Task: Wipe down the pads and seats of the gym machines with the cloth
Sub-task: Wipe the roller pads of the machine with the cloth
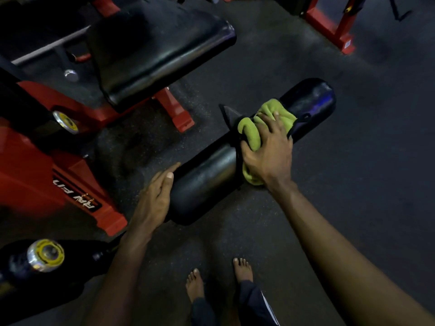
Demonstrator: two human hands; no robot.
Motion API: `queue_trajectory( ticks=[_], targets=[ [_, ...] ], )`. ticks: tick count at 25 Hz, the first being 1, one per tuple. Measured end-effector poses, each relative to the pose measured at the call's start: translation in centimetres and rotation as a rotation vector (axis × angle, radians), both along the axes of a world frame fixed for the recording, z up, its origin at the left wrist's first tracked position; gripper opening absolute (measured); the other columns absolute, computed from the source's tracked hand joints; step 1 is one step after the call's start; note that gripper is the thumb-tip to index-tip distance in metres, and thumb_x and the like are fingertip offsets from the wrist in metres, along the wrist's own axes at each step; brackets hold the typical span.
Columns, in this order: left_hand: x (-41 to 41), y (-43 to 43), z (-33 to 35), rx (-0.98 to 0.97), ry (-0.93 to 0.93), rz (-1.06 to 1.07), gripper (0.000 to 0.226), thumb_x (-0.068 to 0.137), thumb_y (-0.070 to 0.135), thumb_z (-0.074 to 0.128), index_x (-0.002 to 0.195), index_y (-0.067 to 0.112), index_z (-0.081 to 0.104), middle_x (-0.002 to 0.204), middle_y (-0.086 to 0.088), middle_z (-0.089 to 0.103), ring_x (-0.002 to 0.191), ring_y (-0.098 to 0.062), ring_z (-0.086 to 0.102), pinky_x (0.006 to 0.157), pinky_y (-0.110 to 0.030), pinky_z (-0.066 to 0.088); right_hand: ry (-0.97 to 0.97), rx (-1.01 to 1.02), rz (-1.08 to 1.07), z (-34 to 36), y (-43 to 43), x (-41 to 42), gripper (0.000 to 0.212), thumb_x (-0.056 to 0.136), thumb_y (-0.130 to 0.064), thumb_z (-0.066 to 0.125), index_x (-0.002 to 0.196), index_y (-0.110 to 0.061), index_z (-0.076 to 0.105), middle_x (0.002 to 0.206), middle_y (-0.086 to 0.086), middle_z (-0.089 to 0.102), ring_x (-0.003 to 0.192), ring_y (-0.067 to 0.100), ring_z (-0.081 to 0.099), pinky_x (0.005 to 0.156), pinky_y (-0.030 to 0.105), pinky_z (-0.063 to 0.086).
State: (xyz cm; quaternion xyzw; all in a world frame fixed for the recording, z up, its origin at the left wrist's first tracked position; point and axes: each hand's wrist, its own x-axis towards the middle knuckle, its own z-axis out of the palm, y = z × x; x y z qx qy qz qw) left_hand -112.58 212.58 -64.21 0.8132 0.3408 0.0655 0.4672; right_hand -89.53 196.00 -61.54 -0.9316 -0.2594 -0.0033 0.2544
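While the right hand (270,151) bears down on the green cloth (274,109), the cloth lies bunched over the middle of the long black roller pad (207,177), which runs from the near left to the far right above the floor (364,172). The fingers are spread and slightly bent over the top of the cloth, and the thumb hooks round a thick fold on the left side, so the hand grasps the cloth and presses it to the pad at once. Part of the cloth shows beyond the fingertips on the far side, and another part under the heel of the hand on the near side.

The left hand (153,198) holds nothing. Its fingers are straight and close together, laid flat against the left side of the roller pad's near end (the thumb rests along the pad's curve).

To the far left, well apart from the cloth, sits a wide black seat pad (160,50) on a red frame (35,180) with white lettering. A chrome end cap (47,255) with a yellow ring shows at the near left. Two bare feet (195,283) stand on the floor near the bottom edge.
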Motion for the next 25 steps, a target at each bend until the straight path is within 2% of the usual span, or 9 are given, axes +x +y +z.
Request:
queue_trajectory(
  ticks=[2, 5, 8, 11, 13, 15, 18, 21, 25],
  targets=[
    [-0.5, 0.1, -0.3, -0.026, -0.004, 0.01, 0.048, 0.104, 0.046, 0.027, 0.139, 0.031, 0.056, 0.141, 0.014, 0.054, 0.13, 0.002, 0.047, 0.111, -0.022, 0.032, -0.01, -0.028, -0.02, 0.1, 1.2, -2.3, 0.064, 0.078, -0.05, 0.057, 0.135, -0.022, 0.062, 0.149, -0.002, 0.052, 0.15, 0.022, 0.029, 0.112, 0.058, 0.033],
    [-1.5, -0.4, -0.6, -0.024, 0.032, 0.026, 0.052, 0.106, 0.049, 0.025, 0.143, 0.023, 0.052, 0.146, 0.01, 0.049, 0.133, 0.0, 0.043, 0.11, -0.01, 0.026, -0.065, -0.044, 0.239, -0.7, 0.9, -7.8, 0.067, 0.075, -0.047, 0.062, 0.137, -0.023, 0.061, 0.15, -0.001, 0.052, 0.151, 0.025, 0.03, 0.113, 0.053, 0.031],
    [-2.6, -0.2, -1.0, 0.013, 0.148, 0.018, 0.059, 0.107, 0.046, 0.027, 0.15, 0.008, 0.041, 0.154, -0.01, 0.042, 0.144, -0.022, 0.037, 0.117, -0.025, 0.022, -0.054, -0.054, 0.483, -1.1, 0.3, -11.5, 0.065, 0.077, -0.045, 0.062, 0.139, -0.026, 0.059, 0.153, -0.004, 0.048, 0.154, 0.023, 0.023, 0.114, 0.048, 0.024],
    [-4.9, -0.2, -0.7, 0.053, 0.229, -0.03, 0.059, 0.104, 0.053, 0.022, 0.158, 0.028, 0.024, 0.161, -0.002, 0.033, 0.144, -0.023, 0.038, 0.114, -0.029, 0.03, -0.113, -0.035, 0.364, -0.6, 1.6, -8.6, 0.061, 0.076, -0.048, 0.061, 0.132, -0.025, 0.064, 0.146, -0.003, 0.056, 0.148, 0.022, 0.037, 0.11, 0.05, 0.034],
    [-6.5, -0.6, -0.2, 0.174, 0.308, -0.142, 0.058, 0.103, 0.06, 0.017, 0.157, 0.047, 0.002, 0.163, 0.006, 0.028, 0.136, -0.029, 0.048, 0.102, -0.041, 0.047, -0.077, -0.023, 0.206, 0.0, 2.5, -6.1, 0.059, 0.077, -0.05, 0.063, 0.13, -0.025, 0.065, 0.141, -0.004, 0.059, 0.145, 0.02, 0.04, 0.111, 0.049, 0.034],
    [-7.1, -0.4, -0.2, 0.222, 0.307, -0.171, 0.059, 0.099, 0.067, 0.013, 0.152, 0.055, -0.009, 0.161, 0.005, 0.031, 0.127, -0.035, 0.056, 0.09, -0.048, 0.054, -0.053, -0.037, 0.11, 0.1, 3.4, -7.2, 0.059, 0.079, -0.051, 0.062, 0.13, -0.024, 0.065, 0.142, -0.004, 0.059, 0.146, 0.019, 0.036, 0.114, 0.048, 0.029],
    [-6.7, -0.2, -0.3, 0.209, 0.32, -0.147, 0.064, 0.097, 0.071, 0.014, 0.156, 0.05, -0.001, 0.16, 0.002, 0.035, 0.127, -0.035, 0.055, 0.092, -0.046, 0.05, -0.083, -0.067, 0.263, -0.5, 2.8, -11.2, 0.062, 0.08, -0.052, 0.059, 0.135, -0.023, 0.061, 0.148, -0.003, 0.053, 0.15, 0.022, 0.03, 0.116, 0.054, 0.028],
    [-6.9, -0.5, -0.1, 0.212, 0.307, -0.117, 0.08, 0.089, 0.081, 0.005, 0.158, 0.042, 0.01, 0.159, 0.001, 0.037, 0.133, -0.032, 0.051, 0.1, -0.045, 0.047, -0.119, -0.115, 0.463, -0.8, 0.7, -10.3, 0.065, 0.079, -0.049, 0.058, 0.139, -0.025, 0.057, 0.153, -0.001, 0.048, 0.152, 0.024, 0.028, 0.113, 0.058, 0.031],
    [-7.0, -0.1, -0.4, 0.195, 0.256, -0.141, 0.061, 0.096, 0.071, 0.014, 0.152, 0.057, -0.004, 0.156, 0.003, 0.041, 0.13, -0.031, 0.053, 0.098, -0.049, 0.049, -0.017, -0.038, 0.055, 0.1, 2.7, -8.3, 0.063, 0.078, -0.047, 0.057, 0.135, -0.021, 0.062, 0.147, 0.0, 0.054, 0.148, 0.024, 0.034, 0.111, 0.056, 0.034]
  ],
)
